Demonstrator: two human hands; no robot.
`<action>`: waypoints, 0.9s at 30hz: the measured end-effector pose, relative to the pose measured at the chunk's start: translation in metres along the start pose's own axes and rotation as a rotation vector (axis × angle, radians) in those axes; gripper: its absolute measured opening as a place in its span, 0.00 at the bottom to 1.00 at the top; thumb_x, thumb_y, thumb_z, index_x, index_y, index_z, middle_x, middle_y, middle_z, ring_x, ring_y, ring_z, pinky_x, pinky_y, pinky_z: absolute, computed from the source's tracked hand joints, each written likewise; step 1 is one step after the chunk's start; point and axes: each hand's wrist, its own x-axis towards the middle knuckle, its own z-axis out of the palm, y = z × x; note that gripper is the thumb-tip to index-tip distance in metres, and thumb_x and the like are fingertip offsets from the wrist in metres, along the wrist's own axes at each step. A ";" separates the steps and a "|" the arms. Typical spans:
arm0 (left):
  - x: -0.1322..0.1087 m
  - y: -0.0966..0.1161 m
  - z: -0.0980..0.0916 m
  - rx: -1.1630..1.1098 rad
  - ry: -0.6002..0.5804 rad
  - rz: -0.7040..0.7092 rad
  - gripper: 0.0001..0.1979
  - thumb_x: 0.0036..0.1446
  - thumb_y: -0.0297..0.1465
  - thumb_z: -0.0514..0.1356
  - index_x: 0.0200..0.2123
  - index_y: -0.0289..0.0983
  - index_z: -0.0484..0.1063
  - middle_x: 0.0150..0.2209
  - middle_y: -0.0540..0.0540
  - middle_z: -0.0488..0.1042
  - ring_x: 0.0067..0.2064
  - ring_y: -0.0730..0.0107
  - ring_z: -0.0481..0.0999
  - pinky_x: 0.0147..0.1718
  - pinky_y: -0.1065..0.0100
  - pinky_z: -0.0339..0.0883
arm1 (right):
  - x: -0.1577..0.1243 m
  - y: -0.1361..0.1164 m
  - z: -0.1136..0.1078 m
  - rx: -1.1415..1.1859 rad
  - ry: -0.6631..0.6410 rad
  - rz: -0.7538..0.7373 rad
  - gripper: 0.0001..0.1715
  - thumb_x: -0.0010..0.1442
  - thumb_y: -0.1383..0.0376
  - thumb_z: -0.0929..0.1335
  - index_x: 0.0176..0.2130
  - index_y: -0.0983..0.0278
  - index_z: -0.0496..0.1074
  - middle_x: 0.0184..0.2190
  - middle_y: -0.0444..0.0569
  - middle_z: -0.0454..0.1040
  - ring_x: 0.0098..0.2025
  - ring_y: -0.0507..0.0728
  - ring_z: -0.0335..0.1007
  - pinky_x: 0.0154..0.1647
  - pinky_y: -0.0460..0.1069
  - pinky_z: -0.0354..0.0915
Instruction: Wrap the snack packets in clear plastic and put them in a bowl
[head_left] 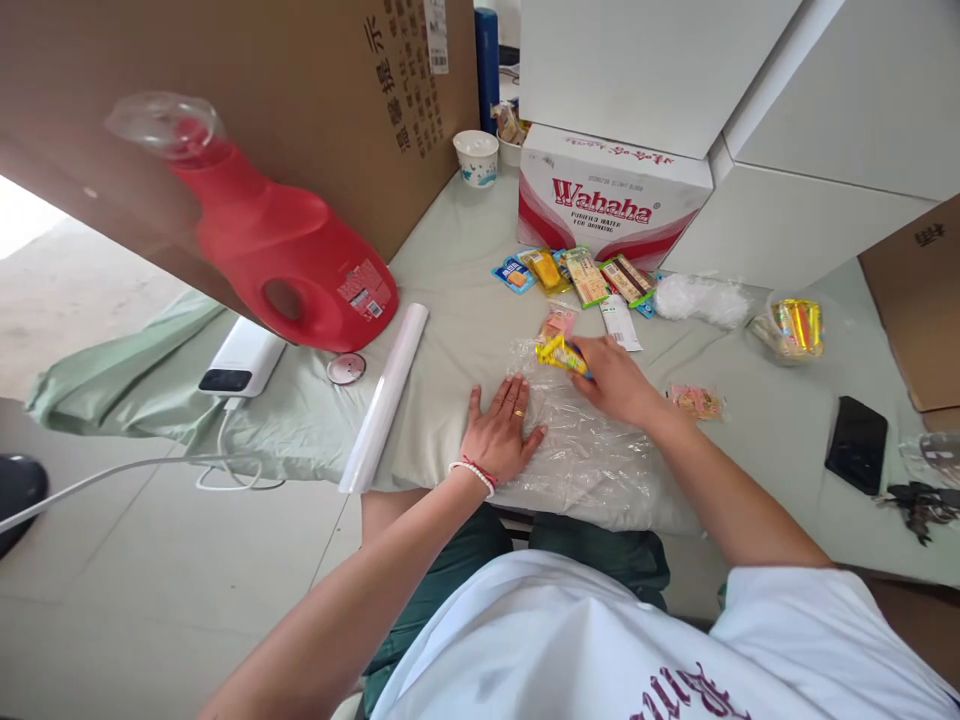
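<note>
The right hand (pixel 616 380) is pinching a yellow packet (pixel 559 354) sensibly by one end — likely light, slick, crushable — while the left hand (pixel 500 434) is lying splayed.

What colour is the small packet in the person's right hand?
The packet is mostly yellow with some blue, as the head view shows.
</note>
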 end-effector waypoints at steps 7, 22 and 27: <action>0.000 -0.001 0.005 0.009 0.016 0.014 0.38 0.72 0.49 0.46 0.76 0.34 0.49 0.76 0.34 0.50 0.77 0.47 0.51 0.73 0.35 0.35 | -0.063 -0.021 0.048 -0.190 -0.059 0.047 0.29 0.69 0.59 0.68 0.64 0.67 0.67 0.58 0.63 0.73 0.63 0.70 0.62 0.67 0.66 0.53; 0.000 -0.010 -0.001 -0.131 -0.009 0.019 0.38 0.71 0.48 0.47 0.76 0.35 0.49 0.77 0.34 0.46 0.77 0.49 0.51 0.73 0.34 0.36 | -0.074 -0.002 0.042 -0.028 0.095 -0.246 0.41 0.72 0.44 0.63 0.71 0.67 0.61 0.70 0.65 0.62 0.73 0.71 0.52 0.74 0.74 0.44; -0.009 -0.030 -0.008 -0.259 0.008 0.061 0.31 0.71 0.41 0.49 0.74 0.41 0.57 0.78 0.40 0.46 0.78 0.52 0.47 0.73 0.40 0.44 | -0.136 0.007 0.028 0.208 0.114 -0.298 0.31 0.68 0.47 0.69 0.59 0.66 0.70 0.56 0.62 0.72 0.57 0.65 0.67 0.57 0.63 0.69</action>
